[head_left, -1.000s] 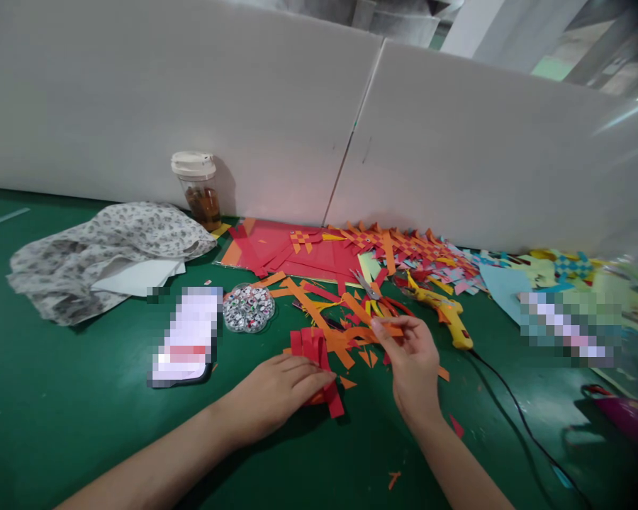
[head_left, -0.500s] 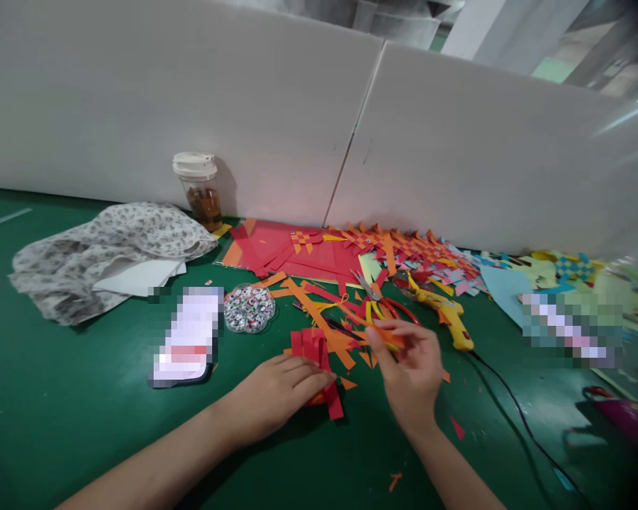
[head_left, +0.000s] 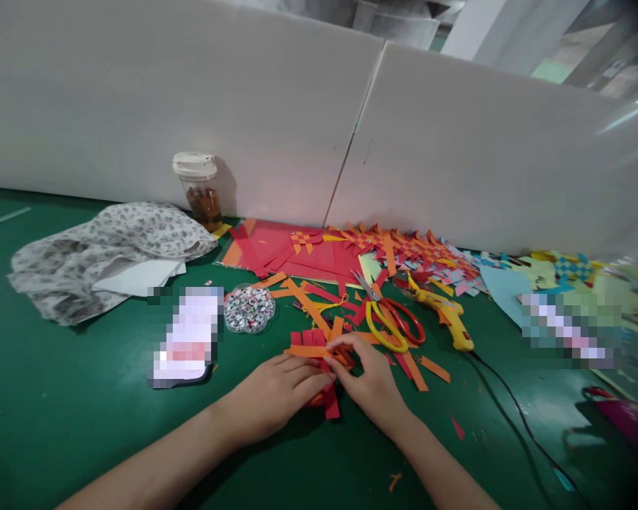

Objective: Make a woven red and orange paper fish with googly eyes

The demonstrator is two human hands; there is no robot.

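Note:
Under the fingers of my left hand (head_left: 287,389) a bundle of red paper strips (head_left: 330,402) is pressed down on the green table. An orange paper strip (head_left: 304,350) lies crosswise over these red strips. My right hand (head_left: 364,375) pinches the right part of that orange strip between thumb and forefinger, close to my left fingertips. Part of the paper weave is hidden beneath both hands. Just beyond my right hand lie scissors (head_left: 385,322) with one yellow and one red handle, among loose orange and red strips (head_left: 311,304).
A yellow glue gun (head_left: 454,322) with a black cord lies to the right. A flower-shaped box of googly eyes (head_left: 249,309) and a phone (head_left: 191,333) are left. Behind are woven paper pieces (head_left: 404,244), a lidded cup (head_left: 202,191) and patterned cloth (head_left: 111,234).
My right hand has moved left and down from the scissors, bringing the orange strip across the red strips. The scissors' handles now show fully. My left hand has stayed in place.

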